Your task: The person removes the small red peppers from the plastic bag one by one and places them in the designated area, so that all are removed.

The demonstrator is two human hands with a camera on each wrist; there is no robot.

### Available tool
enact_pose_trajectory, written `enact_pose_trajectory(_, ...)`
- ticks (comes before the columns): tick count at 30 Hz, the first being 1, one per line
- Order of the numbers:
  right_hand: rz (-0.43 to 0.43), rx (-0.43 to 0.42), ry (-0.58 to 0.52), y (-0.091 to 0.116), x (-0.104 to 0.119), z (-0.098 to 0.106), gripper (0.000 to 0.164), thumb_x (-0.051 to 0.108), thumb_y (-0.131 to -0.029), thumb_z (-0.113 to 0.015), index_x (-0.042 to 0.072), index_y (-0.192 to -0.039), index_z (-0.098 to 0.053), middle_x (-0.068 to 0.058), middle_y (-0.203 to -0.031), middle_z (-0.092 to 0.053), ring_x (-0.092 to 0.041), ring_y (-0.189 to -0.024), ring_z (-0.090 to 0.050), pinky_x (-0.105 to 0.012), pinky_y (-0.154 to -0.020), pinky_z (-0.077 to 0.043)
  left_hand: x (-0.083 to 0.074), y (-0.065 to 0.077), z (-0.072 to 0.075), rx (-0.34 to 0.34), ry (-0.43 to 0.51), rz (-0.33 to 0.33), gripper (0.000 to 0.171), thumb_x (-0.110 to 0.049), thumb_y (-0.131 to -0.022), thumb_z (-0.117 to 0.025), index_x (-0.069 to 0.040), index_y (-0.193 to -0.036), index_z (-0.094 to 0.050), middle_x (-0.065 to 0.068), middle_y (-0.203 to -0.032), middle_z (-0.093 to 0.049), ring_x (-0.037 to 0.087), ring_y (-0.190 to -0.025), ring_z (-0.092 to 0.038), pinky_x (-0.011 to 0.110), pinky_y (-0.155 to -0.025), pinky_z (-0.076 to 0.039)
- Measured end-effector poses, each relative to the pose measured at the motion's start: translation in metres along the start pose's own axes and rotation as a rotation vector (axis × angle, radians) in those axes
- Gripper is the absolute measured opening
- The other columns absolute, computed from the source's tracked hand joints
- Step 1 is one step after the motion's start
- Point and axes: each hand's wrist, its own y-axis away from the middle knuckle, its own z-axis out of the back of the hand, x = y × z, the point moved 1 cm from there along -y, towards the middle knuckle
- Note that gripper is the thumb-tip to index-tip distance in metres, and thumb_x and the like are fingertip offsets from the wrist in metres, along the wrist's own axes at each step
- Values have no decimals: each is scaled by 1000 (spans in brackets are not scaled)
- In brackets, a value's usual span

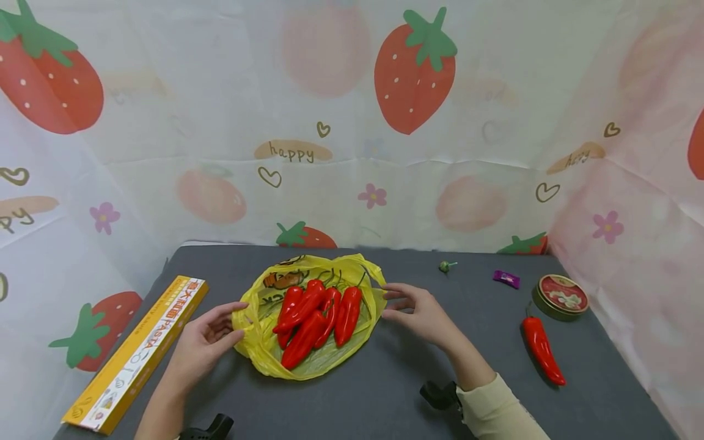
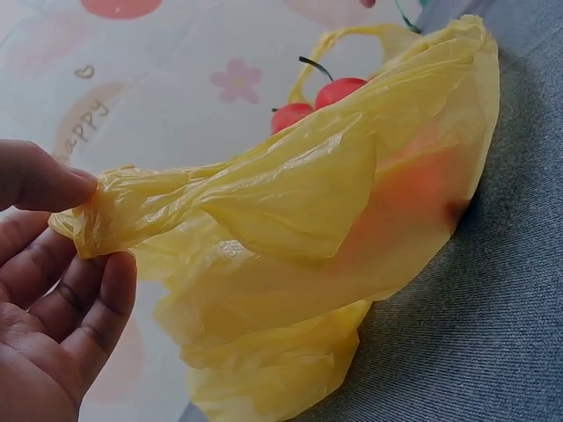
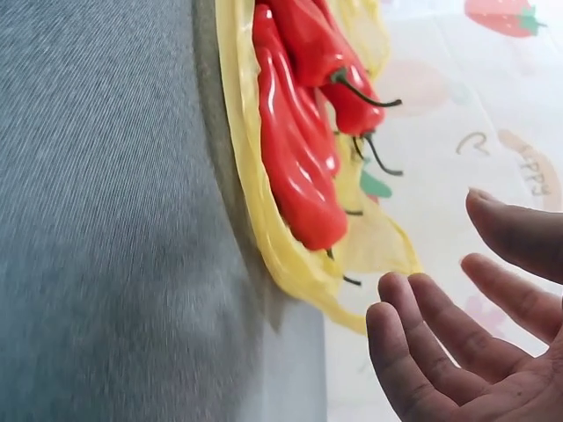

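Observation:
A yellow plastic bag (image 1: 258,359) lies spread on the grey table with its mouth facing up. Several glossy red chili peppers (image 1: 302,342) with dark stems are piled inside it. At the bag's left side my left hand (image 1: 205,342) pinches a gathered part of the rim between thumb and fingers; the left wrist view shows the bunched plastic (image 2: 132,207) pulled out toward that hand. My right hand (image 1: 420,313) is at the bag's right edge. In the right wrist view its fingers (image 3: 396,352) are extended and apart, with the fingertips right at the rim.
On the left lies a long yellow pasta box (image 1: 134,360). To the right are a single red chili pepper (image 1: 541,349), a round tin (image 1: 561,296), a purple wrapped candy (image 1: 506,279) and a small green stem piece (image 1: 445,267). Behind hangs a strawberry-print cloth (image 1: 330,201).

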Motion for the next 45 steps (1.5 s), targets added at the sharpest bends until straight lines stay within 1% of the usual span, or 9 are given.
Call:
enact_pose_trajectory(10,-12,53,-44,-26,6,-25,57,29,-93,-74,9,-143,-56,-18,-134,-64,-33,-113,-68,-47,-91,-58,-1,0,1,-3,-9,-3,41,-6,-95,-69,0,-134,-60,17,-118,-69,11,-97,-67,18,-79,-57)
enact_pose_trajectory(13,-43,48,-54,-32,6,-31,56,29,-93,-74,10,-143,-57,-17,-134,-64,-33,-113,-68,-45,-89,-59,0,0,1,-5,-3,0,41,-6,-95,-69,0,-134,-60,16,-119,-69,11,-97,-66,18,-80,-57)
enact_pose_trajectory(17,-91,12,-54,-39,5,-37,54,27,-92,-75,11,-140,-59,-14,-131,-66,-33,-112,-68,-42,-85,-60,1,0,2,1,3,-3,41,-6,-95,-69,1,-135,-59,15,-119,-69,10,-96,-66,18,-79,-57)
enact_pose_trajectory(21,-114,1,-52,-47,4,-42,53,26,-91,-76,11,-139,-60,-14,-130,-66,-31,-111,-68,-39,-82,-61,2,0,2,6,2,-4,41,-6,-96,-69,0,-135,-59,13,-119,-69,9,-96,-66,19,-79,-57)
enact_pose_trajectory(27,-157,10,2,-54,4,-49,57,28,-90,-77,13,-142,-58,-13,-133,-63,-32,-111,-68,-40,-81,-60,0,0,3,3,7,-10,41,-6,-95,-69,0,-135,-60,10,-118,-70,13,-97,-66,19,-78,-58)
enact_pose_trajectory(33,-155,27,86,-59,6,-60,69,31,-91,-75,10,-151,-47,-19,-141,-57,-36,-126,-57,-51,-99,-52,-2,2,2,1,7,-18,41,-5,-95,-69,0,-135,-60,3,-118,-70,13,-96,-66,19,-77,-57)
enact_pose_trajectory(37,-147,46,121,-61,9,-66,71,29,-92,-75,10,-153,-43,-20,-147,-51,-38,-135,-49,-55,-107,-45,-1,2,2,-1,5,-15,41,-6,-95,-69,0,-135,-60,5,-117,-70,13,-96,-66,19,-78,-57)
enact_pose_trajectory(40,-158,23,148,-60,11,-72,72,26,-89,-78,10,-152,-45,-21,-147,-50,-40,-138,-45,-56,-109,-44,0,1,1,-2,4,-11,41,-6,-95,-69,0,-134,-60,8,-118,-69,12,-96,-66,18,-78,-57)
enact_pose_trajectory(45,-198,-42,173,-58,12,-80,77,27,-84,-83,11,-150,-48,-22,-149,-48,-46,-145,-32,-58,-108,-44,-1,0,0,5,-11,-10,41,-7,-95,-69,0,-134,-60,10,-117,-69,9,-95,-65,18,-78,-57)
